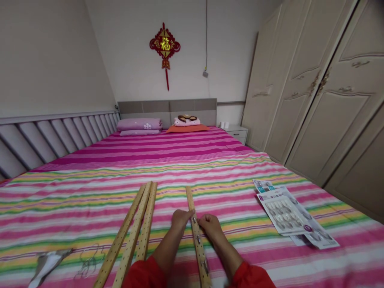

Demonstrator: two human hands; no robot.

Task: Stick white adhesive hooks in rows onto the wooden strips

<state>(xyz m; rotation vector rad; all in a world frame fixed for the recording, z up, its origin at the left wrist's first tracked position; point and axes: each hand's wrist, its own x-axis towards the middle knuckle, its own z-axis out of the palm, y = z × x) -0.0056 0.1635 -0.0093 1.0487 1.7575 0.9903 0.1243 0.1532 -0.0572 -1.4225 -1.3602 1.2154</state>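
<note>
A long wooden strip with a row of holes (196,234) lies lengthwise on the bed in front of me. Small shiny metal pieces, perhaps hooks, sit along it; one metal piece (198,239) is near its middle. My left hand (180,220) is closed at the strip's left edge, thumb laid over the wood. On the opposite side, my right hand (211,225) has its fingers pinched together close to the uppermost metal piece (194,220). Whatever those fingertips hold is too small to make out. Three more perforated wooden strips (134,236) lie to the left, their far ends together.
Thin metal wire pieces (90,262) and a crumpled grey-white packet (49,264) lie at the lower left. Blister packs of hooks (283,214) overlap on the right of the striped sheet (240,192). Folded bedding (139,125) rests by the headboard (192,106); wardrobes (315,92) flank the bed.
</note>
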